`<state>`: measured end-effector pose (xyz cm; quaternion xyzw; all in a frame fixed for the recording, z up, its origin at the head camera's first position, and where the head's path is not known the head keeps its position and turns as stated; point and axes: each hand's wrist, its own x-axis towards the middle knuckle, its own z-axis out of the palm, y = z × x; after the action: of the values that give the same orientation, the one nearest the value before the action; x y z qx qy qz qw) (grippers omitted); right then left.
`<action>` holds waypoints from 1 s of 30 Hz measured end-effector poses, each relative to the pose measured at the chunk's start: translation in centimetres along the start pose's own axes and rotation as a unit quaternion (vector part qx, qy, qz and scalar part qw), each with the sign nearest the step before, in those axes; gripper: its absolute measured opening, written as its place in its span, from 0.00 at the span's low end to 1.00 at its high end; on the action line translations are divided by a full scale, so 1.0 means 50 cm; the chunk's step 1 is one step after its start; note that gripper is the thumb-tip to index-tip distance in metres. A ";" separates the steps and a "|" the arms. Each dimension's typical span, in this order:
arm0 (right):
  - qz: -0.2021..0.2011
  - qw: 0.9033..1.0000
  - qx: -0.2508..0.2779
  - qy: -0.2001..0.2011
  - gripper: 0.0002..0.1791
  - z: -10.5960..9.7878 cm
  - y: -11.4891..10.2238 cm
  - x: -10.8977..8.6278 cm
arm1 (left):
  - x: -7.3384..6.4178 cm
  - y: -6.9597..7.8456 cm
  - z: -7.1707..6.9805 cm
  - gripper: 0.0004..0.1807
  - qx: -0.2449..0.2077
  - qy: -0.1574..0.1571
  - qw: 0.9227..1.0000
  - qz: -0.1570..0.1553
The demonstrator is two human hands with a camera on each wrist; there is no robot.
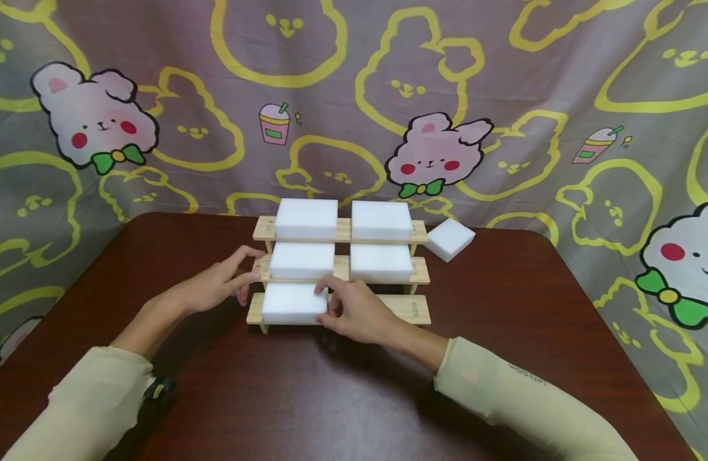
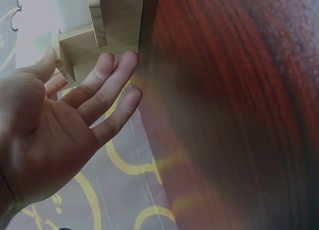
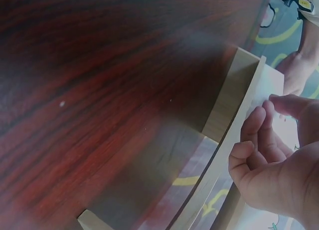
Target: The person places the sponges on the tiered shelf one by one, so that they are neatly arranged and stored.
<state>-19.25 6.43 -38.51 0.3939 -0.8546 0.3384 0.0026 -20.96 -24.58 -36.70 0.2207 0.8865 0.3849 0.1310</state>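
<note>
A small three-tier wooden rack (image 1: 340, 277) stands on the table and holds several white foam blocks. Two blocks sit on the top tier, two on the middle one, and one white foam block (image 1: 293, 302) lies on the left of the bottom tier. My right hand (image 1: 362, 312) pinches that lower block at its right end, with thumb and index finger at the edge and the other fingers curled. At the rack's left end, my left hand (image 1: 218, 282) has its fingers loosely extended, fingertips right by the middle tier. In the left wrist view its palm (image 2: 55, 135) holds nothing.
Another white foam block (image 1: 450, 239) lies on the dark wood table (image 1: 244, 397), to the right of the rack's top tier. A patterned curtain (image 1: 342, 109) hangs behind the table and along its sides.
</note>
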 end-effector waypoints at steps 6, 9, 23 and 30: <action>-0.004 1.000 0.006 0.003 0.17 0.001 -0.002 0.000 | -0.001 0.002 0.000 0.26 0.003 -0.001 1.000 0.001; -0.007 1.000 0.008 0.004 0.17 0.000 -0.003 0.000 | -0.002 0.003 0.000 0.26 0.001 -0.001 1.000 0.000; -0.012 1.000 0.005 0.006 0.17 0.001 -0.004 0.000 | -0.002 0.003 0.000 0.26 -0.003 0.002 1.000 0.005; -0.006 1.000 -0.004 0.005 0.16 0.002 -0.005 0.001 | -0.002 0.002 0.000 0.26 0.002 0.002 1.000 0.005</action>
<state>-19.07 6.25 -38.41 0.3969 -0.8538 0.3367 0.0106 -20.87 -24.56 -36.61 0.2250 0.8864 0.3843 0.1267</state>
